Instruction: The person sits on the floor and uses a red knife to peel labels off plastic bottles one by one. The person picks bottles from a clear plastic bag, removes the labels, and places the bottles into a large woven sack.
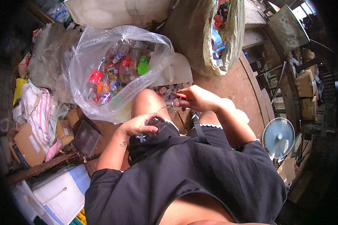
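My left hand [139,123] grips a clear plastic bottle [160,117] above my lap, its crumpled base end near my wrist. The bottle points up and right towards my right hand [198,98]. A red-orange object [181,95], perhaps a tool handle, is held in the fingers of that hand; the rest of it cannot be made out. My right thumb is close to the bottle's neck; whether they touch is unclear. Beyond my knees lie many loose bottle caps [166,90]. A large clear plastic bag [118,114] stands open to the left, with assorted plastic bottles [124,66] inside.
A big woven sack [208,53] of mixed waste stands ahead right. To the right is a fan [278,137] with a round guard. Cardboard [29,144] and a white striped sack [35,112] are piled at left. A white appliance-like box [59,194] lies behind left.
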A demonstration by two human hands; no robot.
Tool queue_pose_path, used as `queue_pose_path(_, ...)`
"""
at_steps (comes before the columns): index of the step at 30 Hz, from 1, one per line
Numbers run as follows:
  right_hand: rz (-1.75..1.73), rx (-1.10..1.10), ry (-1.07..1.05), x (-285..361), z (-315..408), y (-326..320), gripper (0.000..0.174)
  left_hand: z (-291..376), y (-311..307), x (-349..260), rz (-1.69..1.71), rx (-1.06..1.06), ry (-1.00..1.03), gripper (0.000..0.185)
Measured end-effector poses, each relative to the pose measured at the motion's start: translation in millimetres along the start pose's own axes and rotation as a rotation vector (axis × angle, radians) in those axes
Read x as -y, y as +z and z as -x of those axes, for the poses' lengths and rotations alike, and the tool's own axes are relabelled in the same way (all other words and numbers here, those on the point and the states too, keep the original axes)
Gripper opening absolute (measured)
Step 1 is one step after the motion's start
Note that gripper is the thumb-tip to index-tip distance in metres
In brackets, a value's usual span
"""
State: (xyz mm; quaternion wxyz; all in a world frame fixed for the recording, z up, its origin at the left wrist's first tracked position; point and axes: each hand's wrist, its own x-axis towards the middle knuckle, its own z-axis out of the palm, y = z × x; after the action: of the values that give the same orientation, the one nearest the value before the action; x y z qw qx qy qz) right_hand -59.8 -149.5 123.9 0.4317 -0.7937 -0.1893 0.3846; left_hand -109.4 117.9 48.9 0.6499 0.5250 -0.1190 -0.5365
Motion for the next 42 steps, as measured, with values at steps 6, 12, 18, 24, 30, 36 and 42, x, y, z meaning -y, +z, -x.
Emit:
queue_pose_path(6,0.083,-0.309,-0.142,-26,-3,-11,0.032,16,-15,12,0.267,0.059,-0.119,0.057)
queue_pose_path(12,0.446,-0.459,0.141,-175,-97,27,0.047,7,13,7,0.096,-0.248,0.24,0.031)
queue_pose_path(18,-0.556,-0.226,-0.072,-51,-48,8,0.039,15,22,7,-0.083,-0.583,0.294,0.016)
queue_pose_path(24,0.178,-0.195,-0.349,12,-18,6,0.036,-1,18,-15,-0.306,-0.607,0.268,0.026)
queue_pose_path(30,0.315,0.03,-0.111,15,-30,-37,0.028,9,-64,-29,-0.395,-0.73,0.466,0.064)
queue_pose_path(36,-0.011,-0.656,-0.288,78,-93,-190,0.038,25,-267,52,-1.125,-1.267,-0.443,0.041)
queue_pose_path(42,0.004,-0.619,-0.275,96,-67,-149,0.048,54,-263,83,-0.779,-1.056,-0.422,0.065)
